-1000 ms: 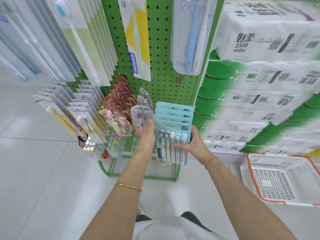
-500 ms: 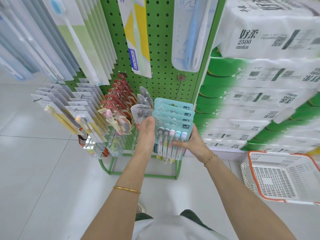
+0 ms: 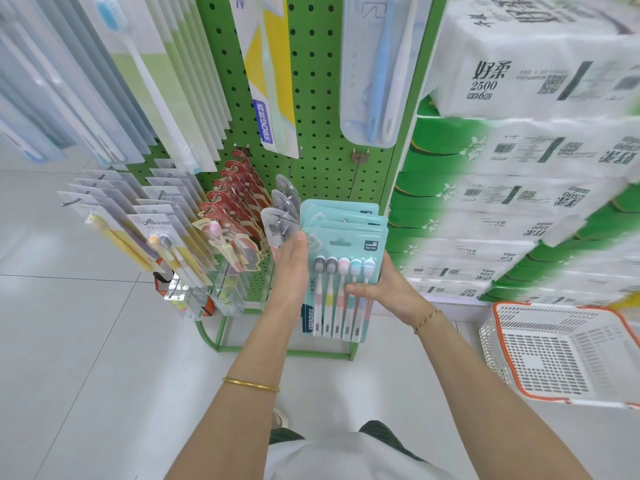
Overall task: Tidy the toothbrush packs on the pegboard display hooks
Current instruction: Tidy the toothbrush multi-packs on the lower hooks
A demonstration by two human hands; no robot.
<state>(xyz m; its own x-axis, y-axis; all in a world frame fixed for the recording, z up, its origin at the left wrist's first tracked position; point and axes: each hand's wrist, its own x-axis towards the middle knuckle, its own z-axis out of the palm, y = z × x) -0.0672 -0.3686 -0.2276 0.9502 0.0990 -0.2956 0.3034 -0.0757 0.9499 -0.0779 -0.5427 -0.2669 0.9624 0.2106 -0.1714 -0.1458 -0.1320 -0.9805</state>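
one toothbrush pack (image 3: 346, 249): left hand (image 3: 291, 271) presses it, right hand (image 3: 384, 292) pinches it.

Bright, even, nearly shadowless light; wide-angle bending at edges; tissue packs (image 3: 540, 161) on the right motion-blurred.

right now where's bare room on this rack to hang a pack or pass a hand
Free: bare pegboard around the empty hook, between the teal packs and the blue toothbrush pack above. Crowded: red packs and clear packs leftward, row against row.
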